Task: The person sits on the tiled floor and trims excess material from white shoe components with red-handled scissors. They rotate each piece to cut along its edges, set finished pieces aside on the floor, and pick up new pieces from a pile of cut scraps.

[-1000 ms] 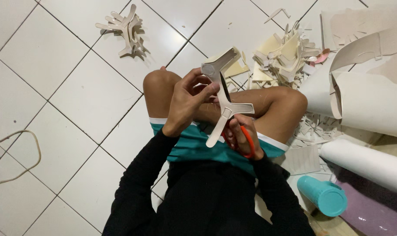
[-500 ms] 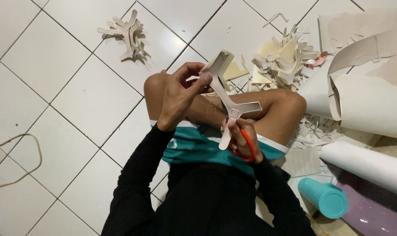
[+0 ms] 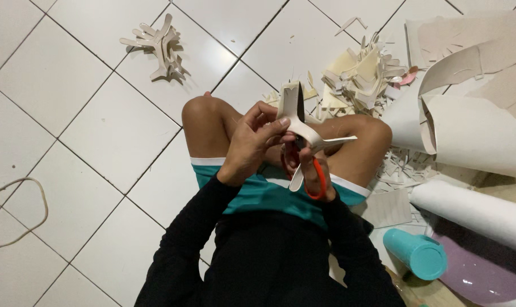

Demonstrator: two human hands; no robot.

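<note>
Best steadied the cream cutout at centre frame by the left hand pinching its stem just beside the blades, turned the piece and not the orange-handled scissors gripped in the right hand, with short snips over the lap.

Cut-outs lie far left – scrap pile right of them.

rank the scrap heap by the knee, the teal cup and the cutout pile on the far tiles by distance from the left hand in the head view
From the left hand:
1. scrap heap, ahead to the right.
2. cutout pile, ahead to the left.
3. teal cup, low right, beside the hip.
</note>
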